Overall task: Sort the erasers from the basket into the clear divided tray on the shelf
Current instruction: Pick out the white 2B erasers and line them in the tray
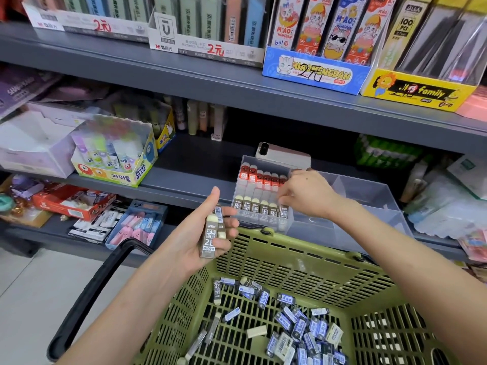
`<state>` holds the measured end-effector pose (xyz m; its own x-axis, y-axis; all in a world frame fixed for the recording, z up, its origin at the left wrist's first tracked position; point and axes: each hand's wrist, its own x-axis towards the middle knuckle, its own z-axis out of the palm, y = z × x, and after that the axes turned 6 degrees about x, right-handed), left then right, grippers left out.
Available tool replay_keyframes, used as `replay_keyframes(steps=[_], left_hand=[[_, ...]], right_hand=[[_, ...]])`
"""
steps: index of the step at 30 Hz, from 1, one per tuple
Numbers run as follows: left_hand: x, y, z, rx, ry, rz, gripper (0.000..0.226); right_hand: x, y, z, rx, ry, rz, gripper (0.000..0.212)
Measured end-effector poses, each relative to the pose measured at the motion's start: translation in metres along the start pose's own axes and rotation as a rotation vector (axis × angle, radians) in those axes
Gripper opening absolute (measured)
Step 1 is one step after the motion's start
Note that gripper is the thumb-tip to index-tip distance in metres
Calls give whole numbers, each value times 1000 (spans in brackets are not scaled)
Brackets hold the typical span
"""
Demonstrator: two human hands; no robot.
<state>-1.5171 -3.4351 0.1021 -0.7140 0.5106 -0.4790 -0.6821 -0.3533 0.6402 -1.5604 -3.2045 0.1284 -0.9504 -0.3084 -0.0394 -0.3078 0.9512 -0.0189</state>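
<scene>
- L hand [188,243] grip clamped on sleeved erasers [208,239] over basket [263,248]; prob. light, stiff, sleeves slick, so pinch long sides.
- R hand [305,193] at tray [369,191], shelf [184,181] front edge; fingertips [282,200] on end eraser [284,211], grip can't tell.

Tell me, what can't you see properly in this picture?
- Head view: the right hand reaches into the clear divided plastic tray; its own back hides whether its grip holds anything.
- Head view: the left hand holds stacked brown-sleeved rectangular erasers; overlap hides their count.
- Head view: the green slotted plastic basket is cut by the bottom edge, hiding part of the eraser pile.
</scene>
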Motion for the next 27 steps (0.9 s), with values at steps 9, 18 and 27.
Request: replay_keyframes(steps=[9, 18, 27], left_hand=[[2, -2, -1, 19, 1, -6, 52], [2, -3, 0, 5, 1, 8, 51], [5, -5, 8, -113, 59, 23, 62]], right_hand=[[-8, -7, 4, -269, -63, -136, 32], [-20, -4, -4, 79, 99, 15, 31], [-37, -90, -20, 660, 120, -168, 42]])
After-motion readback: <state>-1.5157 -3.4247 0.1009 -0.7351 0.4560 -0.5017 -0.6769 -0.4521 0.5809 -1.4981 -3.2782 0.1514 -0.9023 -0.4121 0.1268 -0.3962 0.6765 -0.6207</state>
